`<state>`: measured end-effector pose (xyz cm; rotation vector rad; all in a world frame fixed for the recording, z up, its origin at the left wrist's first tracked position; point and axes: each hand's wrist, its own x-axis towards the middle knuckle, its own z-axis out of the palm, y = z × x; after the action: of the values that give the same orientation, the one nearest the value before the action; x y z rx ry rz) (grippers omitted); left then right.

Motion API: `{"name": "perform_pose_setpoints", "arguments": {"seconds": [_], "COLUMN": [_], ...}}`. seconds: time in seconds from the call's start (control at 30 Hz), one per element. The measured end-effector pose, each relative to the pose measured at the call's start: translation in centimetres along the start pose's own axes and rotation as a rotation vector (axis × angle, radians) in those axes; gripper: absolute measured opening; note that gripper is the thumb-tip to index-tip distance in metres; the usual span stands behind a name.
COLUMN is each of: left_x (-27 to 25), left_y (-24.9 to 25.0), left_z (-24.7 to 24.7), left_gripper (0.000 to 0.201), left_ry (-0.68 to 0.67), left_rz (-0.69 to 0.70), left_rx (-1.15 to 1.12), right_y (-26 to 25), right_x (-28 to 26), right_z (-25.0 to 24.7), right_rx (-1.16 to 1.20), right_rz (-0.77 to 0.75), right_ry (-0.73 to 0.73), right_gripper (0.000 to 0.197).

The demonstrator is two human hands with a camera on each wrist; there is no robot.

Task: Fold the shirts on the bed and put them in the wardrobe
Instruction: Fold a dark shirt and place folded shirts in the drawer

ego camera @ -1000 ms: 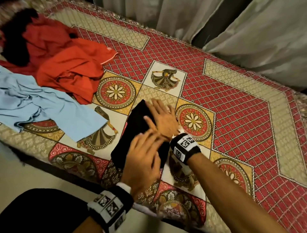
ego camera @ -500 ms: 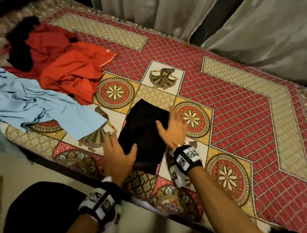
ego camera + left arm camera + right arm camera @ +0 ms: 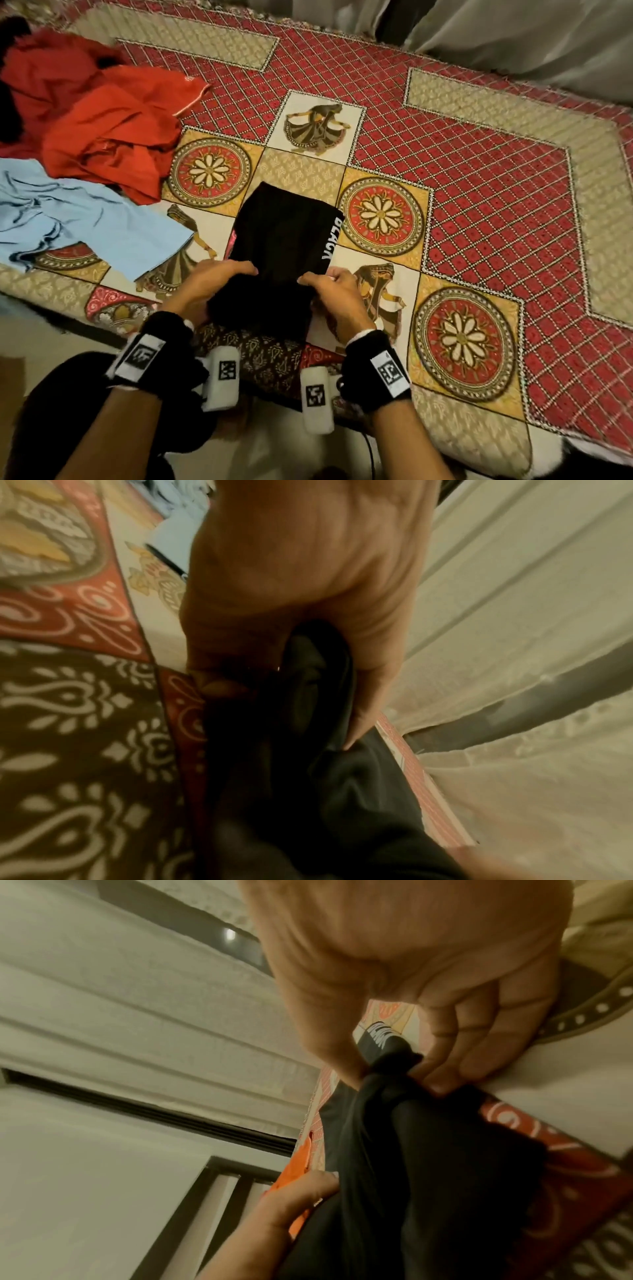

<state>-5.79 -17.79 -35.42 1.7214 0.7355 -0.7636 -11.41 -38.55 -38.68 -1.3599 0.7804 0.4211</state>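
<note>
A black shirt with white lettering along its right edge lies folded into a narrow strip on the patterned bedspread near the bed's front edge. My left hand grips the strip's near end from the left, thumb on top, fingers under the cloth. My right hand pinches the same near end from the right. The near end is raised and bunched between both hands. A red shirt and a light blue shirt lie crumpled at the left of the bed.
Pale curtains hang behind the bed's far side. A dark garment lies at the far left, partly under the red shirt. The floor shows below the bed's front edge. My dark-clothed knee is at the lower left.
Both hands slid from the shirt's top and sides down to its near end, took hold of it and lifted it. The head view moved closer.
</note>
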Motion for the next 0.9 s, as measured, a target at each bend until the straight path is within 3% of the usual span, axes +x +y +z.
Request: {"name": "perform_pose_setpoints", "arguments": {"seconds": [0.07, 0.13, 0.2, 0.27, 0.33, 0.47, 0.53, 0.6, 0.67, 0.77, 0.83, 0.9], "left_x": [-0.9, -1.8, -4.0, -7.2, -12.5, -23.9, -30.6, -38.0, -46.4, -58.4, -65.3, -71.3], "left_y": [1.0, 1.7, 2.3, 3.0, 4.2, 7.5, 10.7, 15.0, 19.7, 25.6, 28.7, 31.3], "left_z": [-0.2, -0.4, 0.2, 1.8, 4.0, 9.8, 13.2, 16.8, 20.4, 25.8, 29.0, 32.2], "left_gripper": [0.015, 0.009, 0.018, 0.018, 0.012, 0.009, 0.030, 0.023, 0.029, 0.035, 0.045, 0.049], "left_ry": [-0.151, -0.225, -0.278, -0.291, -0.294, -0.302, -0.390, -0.543, -0.670, -0.844, -0.990, -1.119], "left_rz": [-0.020, -0.028, -0.046, -0.059, -0.063, 0.075, 0.043, 0.050, 0.093, 0.182, 0.222, 0.242], "left_rx": [-0.111, -0.241, -0.371, -0.456, -0.519, -0.595, -0.668, -0.651, -0.655, -0.724, -0.731, -0.683], "right_y": [-0.9, -2.0, -2.7, -4.1, -6.0, -10.2, -13.7, -17.2, -21.0, -26.1, -28.9, -31.0], "right_x": [-0.7, -1.7, -3.3, -6.1, -9.9, -19.4, -25.5, -31.6, -38.8, -49.3, -55.5, -60.2], "right_z": [-1.0, -2.1, -3.3, -5.3, -8.0, -14.7, -19.2, -24.1, -29.3, -36.4, -41.0, -44.6], "right_rx": [0.156, 0.328, 0.452, 0.518, 0.533, 0.644, 0.725, 0.876, 0.962, 1.091, 1.072, 1.124], "right_rz": [0.035, 0.049, 0.078, 0.118, 0.143, 0.095, 0.038, -0.007, -0.119, -0.388, -0.520, -0.546], "right_ry": [-0.185, -0.341, -0.384, -0.353, -0.309, -0.125, -0.058, -0.034, -0.011, 0.000, 0.088, 0.212], "right_gripper": [0.026, 0.006, 0.023, 0.030, 0.021, 0.013, 0.022, 0.036, 0.043, 0.038, 0.027, 0.060]}}
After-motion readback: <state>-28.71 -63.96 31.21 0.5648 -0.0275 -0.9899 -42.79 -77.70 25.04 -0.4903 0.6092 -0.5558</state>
